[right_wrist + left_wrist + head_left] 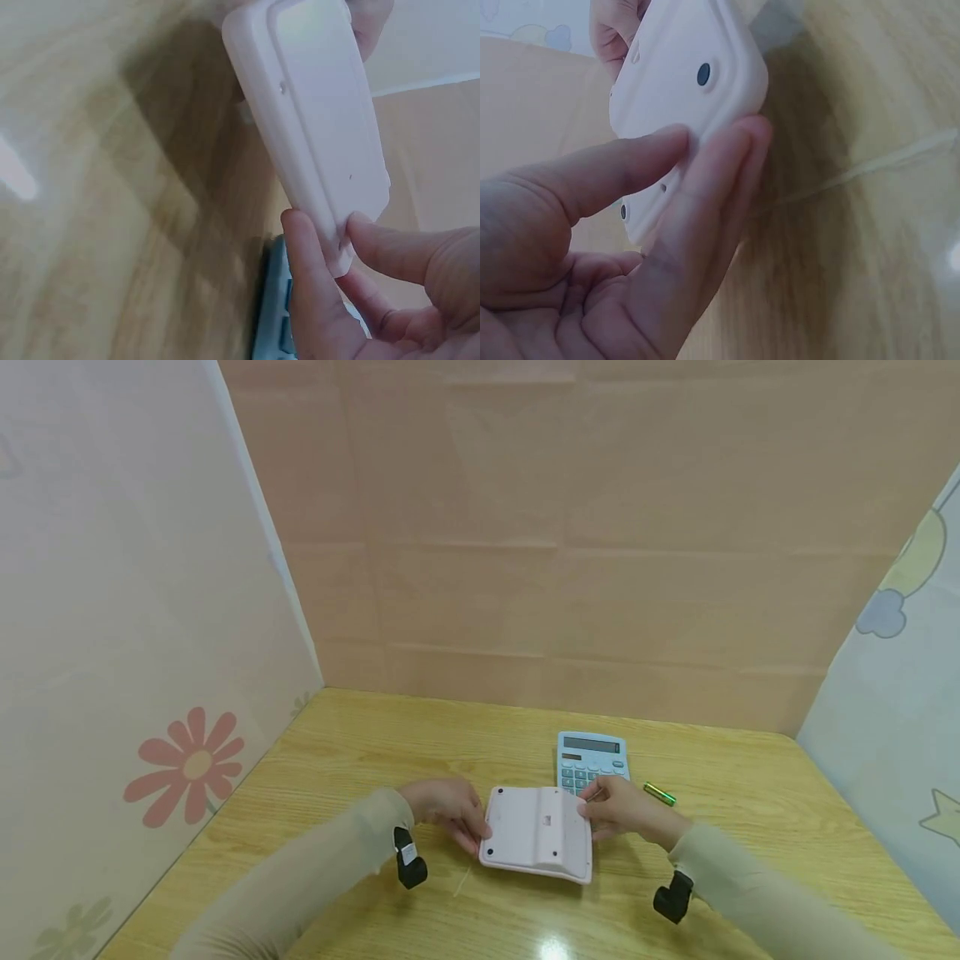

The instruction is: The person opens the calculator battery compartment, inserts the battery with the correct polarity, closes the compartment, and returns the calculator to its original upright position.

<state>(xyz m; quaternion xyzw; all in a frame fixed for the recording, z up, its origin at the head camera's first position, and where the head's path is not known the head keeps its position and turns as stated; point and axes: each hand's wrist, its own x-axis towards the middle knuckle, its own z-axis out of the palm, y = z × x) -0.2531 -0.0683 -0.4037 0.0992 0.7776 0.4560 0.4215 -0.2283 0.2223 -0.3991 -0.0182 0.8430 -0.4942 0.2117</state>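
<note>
A pale pink calculator point(517, 827) is held over the table with its back facing up, showing dark round feet, a raised ridge and a small slot. Its left edge is pinched between the thumb and fingers of my left hand point(450, 810). On the opposite edge, my right hand point(626, 810) grips with the thumb on the back and fingers underneath. In the right wrist view, the calculator point(322, 112) stands tilted, its shadow on the wood below. Behind it lies a light blue calculator point(592, 760), keys up, partly covered by the pink one and my right hand.
A green battery point(659, 793) lies on the wooden table point(405, 735) to the right of the blue calculator. A thin clear strip point(463, 881) sits below the left hand. Patterned panels stand at both sides, and a plain tan backdrop point(570, 527) closes off the rear.
</note>
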